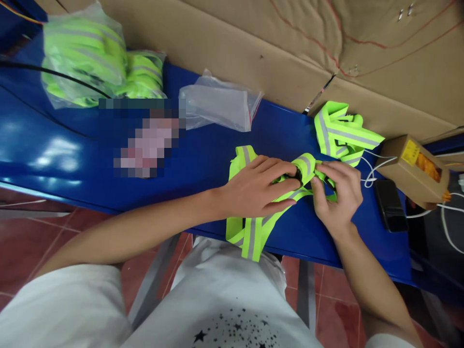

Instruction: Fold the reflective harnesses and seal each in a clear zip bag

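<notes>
A neon yellow-green reflective strap (253, 237) with a grey stripe lies in loops on the blue table, its lower end hanging over the front edge. My left hand (263, 186) rests over the loops, fingers bent around a folded part beside a small black piece. My right hand (339, 191) pinches the same strap between thumb and fingers, just right of the left fingertips. The exact grip of the left fingers is partly hidden. Behind my right hand sits a second bundle of reflective strap (344, 130).
Clear plastic bags of reflective straps (85, 53) stand at the back left. A flat clear bag (217, 104) lies at the back middle. Right are a cardboard box (409, 169), a black phone-like device (390, 205) and white cables. Brown cardboard (253, 48) lines the back. One patch is pixelated.
</notes>
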The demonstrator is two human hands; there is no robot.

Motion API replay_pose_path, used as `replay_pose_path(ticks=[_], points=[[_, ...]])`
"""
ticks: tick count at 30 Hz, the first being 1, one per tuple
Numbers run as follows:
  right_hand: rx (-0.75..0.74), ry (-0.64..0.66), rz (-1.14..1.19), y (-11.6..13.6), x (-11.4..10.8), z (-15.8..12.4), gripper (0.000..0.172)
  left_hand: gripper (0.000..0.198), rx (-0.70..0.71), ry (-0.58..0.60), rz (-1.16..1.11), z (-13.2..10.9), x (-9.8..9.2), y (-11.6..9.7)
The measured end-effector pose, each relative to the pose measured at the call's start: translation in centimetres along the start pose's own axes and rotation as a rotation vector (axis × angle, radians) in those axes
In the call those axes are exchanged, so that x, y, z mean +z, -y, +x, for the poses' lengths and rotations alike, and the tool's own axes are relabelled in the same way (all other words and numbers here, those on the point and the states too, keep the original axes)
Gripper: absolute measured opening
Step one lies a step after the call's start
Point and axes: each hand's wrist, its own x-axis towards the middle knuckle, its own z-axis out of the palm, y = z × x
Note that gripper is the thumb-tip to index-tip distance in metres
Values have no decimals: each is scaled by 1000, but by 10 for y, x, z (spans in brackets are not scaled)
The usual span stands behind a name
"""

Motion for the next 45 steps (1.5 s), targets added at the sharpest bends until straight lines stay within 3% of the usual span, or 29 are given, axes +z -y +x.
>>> replay_pose_path(ticks=[3, 7, 9, 13, 16, 19, 33, 38, 45], points=[[-5, -18, -23, -1, 1, -1, 40, 18, 24, 5, -12, -1, 3, 4], [-75, -24, -33, 1, -1, 0, 46, 14, -3, -178, -21, -1, 5, 7], [-108, -23, -30, 2, -1, 0, 48, 22, -56, -221, -8, 0, 3, 8], [-169, -8, -4, 3, 1, -1, 52, 41, -106, -28, -32, -1, 5, 13], [-165, 26, 17, 4, 2, -1, 54, 37, -93, 133, -63, -5, 12, 18], [-135, 66, 43, 5, 2, -1, 54, 37, -87, 206, -68, -9, 16, 20], [-26, 129, 144, 5, -1, 3, 40, 28, -95, 147, -111, -8, 16, 19], [59, 156, 177, -1, -3, 5, 30, 28, -162, 177, -186, -8, 16, 17], [115, 184, 118, -3, -3, 7, 22, 36, -106, 234, -160, -7, 14, 19]])
